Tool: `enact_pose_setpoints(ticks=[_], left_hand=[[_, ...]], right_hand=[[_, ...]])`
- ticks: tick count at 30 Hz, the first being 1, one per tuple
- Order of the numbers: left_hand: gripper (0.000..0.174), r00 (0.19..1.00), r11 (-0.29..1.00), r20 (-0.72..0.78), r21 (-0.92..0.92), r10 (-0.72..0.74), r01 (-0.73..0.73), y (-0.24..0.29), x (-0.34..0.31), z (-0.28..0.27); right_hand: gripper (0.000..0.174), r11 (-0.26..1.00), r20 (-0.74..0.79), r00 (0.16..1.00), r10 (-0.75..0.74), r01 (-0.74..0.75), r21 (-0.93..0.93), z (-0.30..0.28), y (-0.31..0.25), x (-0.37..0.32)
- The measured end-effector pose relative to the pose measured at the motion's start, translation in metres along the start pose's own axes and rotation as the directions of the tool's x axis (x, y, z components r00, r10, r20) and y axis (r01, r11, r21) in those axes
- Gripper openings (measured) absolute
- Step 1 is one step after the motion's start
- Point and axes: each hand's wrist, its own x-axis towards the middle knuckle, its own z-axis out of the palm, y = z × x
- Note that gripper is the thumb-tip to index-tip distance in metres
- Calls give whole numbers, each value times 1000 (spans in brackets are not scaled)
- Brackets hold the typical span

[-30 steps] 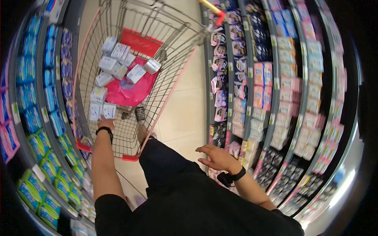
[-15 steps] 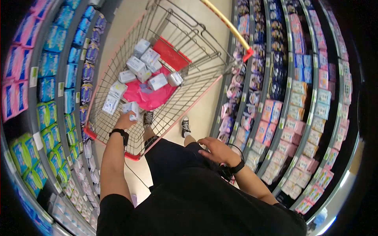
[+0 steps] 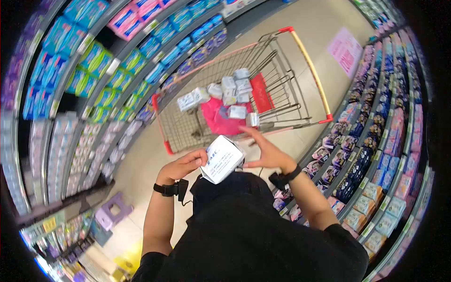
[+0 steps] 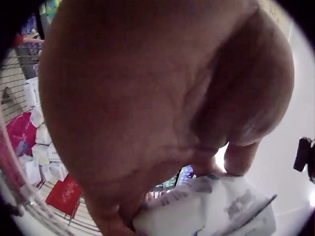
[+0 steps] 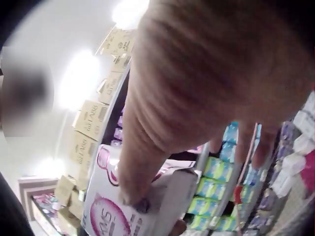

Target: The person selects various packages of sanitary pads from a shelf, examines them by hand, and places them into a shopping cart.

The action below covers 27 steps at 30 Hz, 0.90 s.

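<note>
The white pack [image 3: 224, 164] is up in front of the person's body, one printed face upward, with the cart [image 3: 168, 147] beyond it at twelve o'clock. The left hand [image 3: 184, 165] has its grip clamped on the pack from nine o'clock, thumb on the upper face. The right hand [image 3: 268, 151] is at three o'clock, its grip apart, fingers spread; in the right wrist view one digit lies over the pack's printed side, though I cannot tell whether it presses.

The step in hand looks like steadying and turning the pack between both hands. It is best done with the left hold firm but light, since the wrapping looks soft and may dent or crease. The right hand does well to meet the three o'clock side squarely, so the pack turns evenly and does not twist out of one hand's hold.

By count: one pack is held. About ten loose packs [image 3: 237, 112] are in the cart, but overlaps make that total uncertain. With them are one pink bag [image 3: 221, 123] and, towards the handle at one o'clock from the held pack, one red panel [image 3: 261, 93]. There is one pink floor sign [image 3: 345, 51] at two o'clock and one purple stool [image 3: 112, 210] at eight o'clock. The shelf goods are too many and too blurred to count.
</note>
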Motion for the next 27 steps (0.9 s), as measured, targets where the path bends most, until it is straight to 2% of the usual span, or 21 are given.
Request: enact_pose_setpoints(ticks=[2,3,4,7,8,11,12,15,16,18,22,25,26,27], left_hand=[[30,999,984,-35,-177,29,-35,-20,-30,35],[30,996,966,-55,-246,63,-75,-26,-40,43],[32,992,943,-45,-310,115,-123,-32,-50,50],[51,933,876,-298,-371,203,-309,-25,-72,89],[79,898,914,-359,-214,253,-344,-20,-75,96],[91,830,923,-440,-7,343,-385,-21,-87,105],[91,810,946,-500,63,307,-319,-19,-94,103],[87,687,971,-689,201,232,-127,-22,-107,103],[86,663,977,-717,172,214,-129,-22,-113,103],[86,616,983,-766,119,182,-143,-23,-128,103],[82,450,943,-848,158,281,-292,-32,-152,90],[79,323,892,-886,185,334,-413,-27,-169,75],[79,290,876,-889,206,354,-436,-31,-175,69],[79,256,859,-892,229,373,-458,-34,-182,64]], right_hand=[[106,985,248,965,-83,42,168,1,-19,14],[109,969,357,922,-150,65,240,3,-26,24],[115,973,463,869,-175,82,214,14,-22,27],[110,875,385,914,-129,-78,477,50,-34,25],[98,864,369,929,-41,-152,480,58,-41,25],[92,946,374,927,-32,-93,311,79,-41,34],[86,946,388,921,-14,-114,303,83,-49,37],[82,955,414,910,17,-137,261,99,-57,47],[78,948,408,913,9,-138,288,107,-57,52],[81,954,469,882,53,-184,238,117,-67,61],[89,979,502,860,91,-170,113,146,-95,80],[91,996,387,919,-73,47,77,177,-105,88],[97,999,422,906,-31,23,26,184,-115,93],[98,998,415,909,-41,18,61,194,-117,97]])
